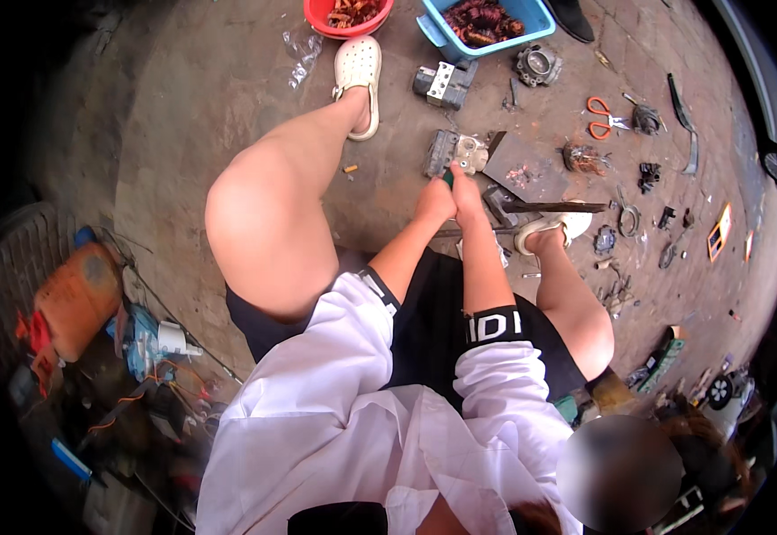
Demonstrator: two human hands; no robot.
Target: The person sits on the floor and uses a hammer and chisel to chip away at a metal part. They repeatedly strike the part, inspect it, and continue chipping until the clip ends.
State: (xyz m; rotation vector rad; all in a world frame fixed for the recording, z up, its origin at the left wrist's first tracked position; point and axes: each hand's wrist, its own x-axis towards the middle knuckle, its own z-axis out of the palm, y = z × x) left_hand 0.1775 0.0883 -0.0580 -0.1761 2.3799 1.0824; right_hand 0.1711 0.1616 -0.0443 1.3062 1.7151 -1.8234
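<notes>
Head view: both hands clenched together, left hand (433,201) and right hand (467,196) wrapped on one green-handled tool (448,177), tip pressed down into the grey metal motor part (458,152) on the floor; looks like the prying/dismantling step. Next move probably needs steady downward leverage without the tip slipping. Motor part sits touching the tool tip, just ahead of the hands, left of the flat metal plate (526,168).

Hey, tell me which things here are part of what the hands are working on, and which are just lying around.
In use: left hand and right hand together on a green-handled tool, at the grey metal part.

Lying about: orange scissors, red bowl, blue tub, metal plate, orange can.
</notes>
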